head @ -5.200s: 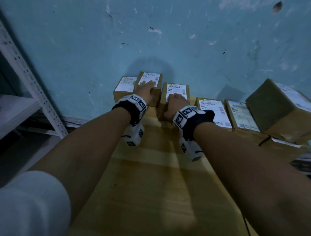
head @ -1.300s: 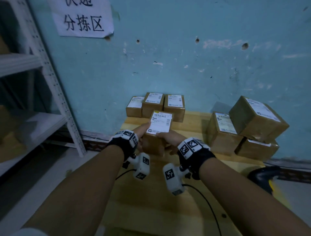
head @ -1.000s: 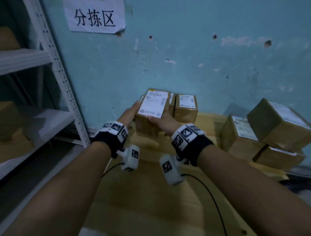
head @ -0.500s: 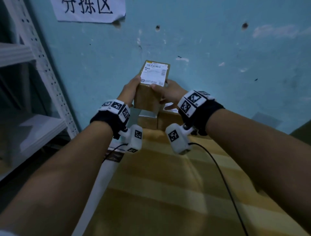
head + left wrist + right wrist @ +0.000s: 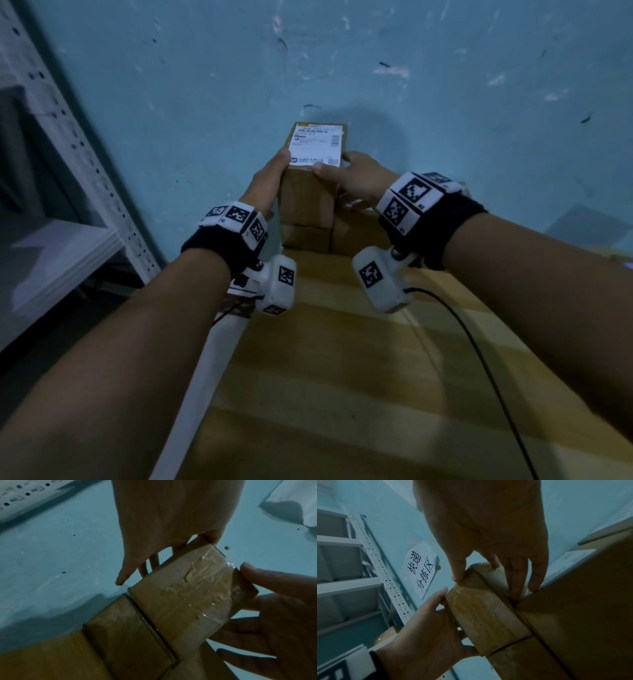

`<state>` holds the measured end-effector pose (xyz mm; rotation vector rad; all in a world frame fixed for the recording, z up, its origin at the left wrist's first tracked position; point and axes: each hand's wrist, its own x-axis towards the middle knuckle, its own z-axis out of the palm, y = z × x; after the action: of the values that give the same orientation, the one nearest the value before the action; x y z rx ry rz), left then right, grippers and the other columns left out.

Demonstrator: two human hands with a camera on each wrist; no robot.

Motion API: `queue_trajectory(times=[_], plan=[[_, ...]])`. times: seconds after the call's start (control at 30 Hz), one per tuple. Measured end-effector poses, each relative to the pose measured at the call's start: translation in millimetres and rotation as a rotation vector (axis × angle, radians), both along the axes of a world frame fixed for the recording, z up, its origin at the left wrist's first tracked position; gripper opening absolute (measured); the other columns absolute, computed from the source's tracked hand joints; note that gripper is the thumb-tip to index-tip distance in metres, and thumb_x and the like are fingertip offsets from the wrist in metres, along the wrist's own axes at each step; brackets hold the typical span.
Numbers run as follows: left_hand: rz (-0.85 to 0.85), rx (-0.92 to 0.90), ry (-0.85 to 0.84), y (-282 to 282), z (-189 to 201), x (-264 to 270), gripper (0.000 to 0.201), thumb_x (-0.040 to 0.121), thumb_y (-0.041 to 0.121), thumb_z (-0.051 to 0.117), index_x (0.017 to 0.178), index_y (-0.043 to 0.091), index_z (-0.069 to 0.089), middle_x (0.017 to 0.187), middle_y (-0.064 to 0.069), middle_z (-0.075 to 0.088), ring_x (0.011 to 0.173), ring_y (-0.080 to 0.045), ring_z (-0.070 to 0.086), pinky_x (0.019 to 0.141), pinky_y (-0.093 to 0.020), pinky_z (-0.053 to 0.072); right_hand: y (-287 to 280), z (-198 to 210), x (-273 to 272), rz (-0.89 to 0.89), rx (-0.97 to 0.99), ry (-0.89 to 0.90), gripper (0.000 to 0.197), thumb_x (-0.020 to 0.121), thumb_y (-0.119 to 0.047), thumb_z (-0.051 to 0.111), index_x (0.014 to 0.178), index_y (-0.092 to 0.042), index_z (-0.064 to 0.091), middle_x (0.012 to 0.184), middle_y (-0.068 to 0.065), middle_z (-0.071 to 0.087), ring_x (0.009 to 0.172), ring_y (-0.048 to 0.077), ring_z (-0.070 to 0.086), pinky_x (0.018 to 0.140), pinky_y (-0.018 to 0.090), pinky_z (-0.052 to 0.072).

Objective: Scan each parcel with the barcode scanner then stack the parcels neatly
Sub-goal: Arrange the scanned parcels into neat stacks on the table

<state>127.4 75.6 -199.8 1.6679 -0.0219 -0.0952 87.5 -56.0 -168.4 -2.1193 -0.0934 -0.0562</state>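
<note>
A small brown parcel (image 5: pixel 310 192) with a white label on top stands against the blue wall, on top of the row of parcels (image 5: pixel 308 236) at the table's back left. Whether it rests fully on them or hovers just above, I cannot tell. My left hand (image 5: pixel 269 180) grips its left side and my right hand (image 5: pixel 356 178) grips its right side, thumb on the label's edge. The left wrist view shows the taped parcel (image 5: pixel 185 595) above a lower parcel (image 5: pixel 126 632). In the right wrist view the parcel (image 5: pixel 484 615) sits beside another box (image 5: pixel 582 608). No scanner is in view.
A grey metal rack (image 5: pixel 85 137) stands to the left of the wooden table (image 5: pixel 342 377). A black cable (image 5: pixel 479 349) runs from the right wrist camera across the table. A paper sign (image 5: pixel 421 569) hangs on the wall above the rack side.
Both hands carried the labelled parcel up from the table's middle to the back, then lowered it onto the row of parcels by the wall.
</note>
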Motion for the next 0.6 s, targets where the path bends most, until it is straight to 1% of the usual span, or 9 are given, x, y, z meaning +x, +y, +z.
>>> queue_trajectory(times=[0.07,0.13,0.2,0.3,0.37,0.4,0.43,0.53,0.6], plan=[[-0.008,-0.012,-0.013,0,-2,-2,0.049,0.097,0.049,0.031,0.137,0.026,0.046,0.136,-0.004,0.052,0.1,-0.012,0.05,0.078,-0.027,0.039,0,-4,3,-0.014,-0.015,-0.014,0.046,0.097,-0.019,0.047,0.141,-0.008,0.038,0.142,0.013,0.048,0.063,-0.01,0.035,0.046,-0.005,0.034],[-0.017,-0.003,-0.03,0,-2,-2,0.049,0.098,0.048,0.03,0.137,0.024,0.046,0.136,-0.004,0.052,0.098,-0.011,0.051,0.07,-0.024,0.041,1,-5,6,-0.034,-0.029,-0.01,0.047,0.097,-0.019,0.048,0.141,-0.007,0.038,0.142,0.013,0.048,0.064,-0.004,0.038,0.046,-0.004,0.034],[-0.035,0.019,-0.037,0,0,-3,0.05,0.097,0.051,0.026,0.137,0.026,0.045,0.138,-0.004,0.05,0.104,-0.012,0.05,0.08,-0.026,0.04,1,-6,9,-0.049,-0.047,0.001,0.046,0.097,-0.02,0.048,0.14,-0.007,0.04,0.142,0.012,0.049,0.069,0.001,0.043,0.048,-0.002,0.034],[-0.064,0.049,-0.047,-2,1,-5,0.053,0.097,0.053,0.02,0.137,0.026,0.044,0.137,-0.004,0.05,0.116,-0.017,0.05,0.092,-0.032,0.04,1,-7,11,-0.089,-0.073,0.012,0.048,0.097,-0.025,0.048,0.14,-0.006,0.04,0.141,0.012,0.049,0.078,0.006,0.049,0.059,0.005,0.034],[-0.093,0.02,-0.036,-3,1,-6,0.053,0.098,0.05,0.017,0.14,0.025,0.04,0.13,0.003,0.049,0.114,-0.013,0.048,0.095,-0.033,0.04,-7,-6,10,-0.196,-0.072,0.024,0.056,0.096,-0.033,0.047,0.142,-0.003,0.036,0.144,0.013,0.045,0.107,0.018,0.057,0.081,0.018,0.043],[-0.1,-0.006,-0.026,-2,0,-5,0.053,0.098,0.049,0.018,0.142,0.025,0.035,0.129,0.007,0.046,0.115,-0.012,0.046,0.097,-0.033,0.038,-16,-6,10,-0.264,-0.09,0.013,0.058,0.096,-0.036,0.047,0.142,-0.003,0.035,0.146,0.013,0.042,0.123,0.023,0.05,0.095,0.024,0.039],[-0.096,-0.038,-0.007,0,-3,-3,0.054,0.097,0.05,0.021,0.144,0.025,0.029,0.135,0.009,0.042,0.122,-0.014,0.043,0.102,-0.034,0.034,-27,-7,9,-0.324,-0.127,-0.009,0.058,0.095,-0.038,0.047,0.141,-0.003,0.037,0.146,0.013,0.042,0.131,0.025,0.043,0.102,0.026,0.034],[-0.07,-0.12,0.064,13,-20,5,0.062,0.092,0.059,0.03,0.148,0.037,0.015,0.155,0.007,0.024,0.141,-0.026,0.026,0.115,-0.045,0.018,-74,-18,4,-0.477,-0.345,-0.062,0.054,0.094,-0.039,0.049,0.136,-0.006,0.044,0.142,0.016,0.046,0.133,0.031,0.041,0.107,0.032,0.03],[-0.094,-0.195,0.125,16,-29,7,0.061,0.089,0.064,0.027,0.144,0.038,0.026,0.152,0.007,0.032,0.139,-0.026,0.031,0.115,-0.049,0.021,-105,-32,-1,-0.592,-0.425,-0.018,0.059,0.092,-0.044,0.05,0.138,-0.007,0.042,0.143,0.02,0.044,0.133,0.034,0.039,0.108,0.036,0.03]])
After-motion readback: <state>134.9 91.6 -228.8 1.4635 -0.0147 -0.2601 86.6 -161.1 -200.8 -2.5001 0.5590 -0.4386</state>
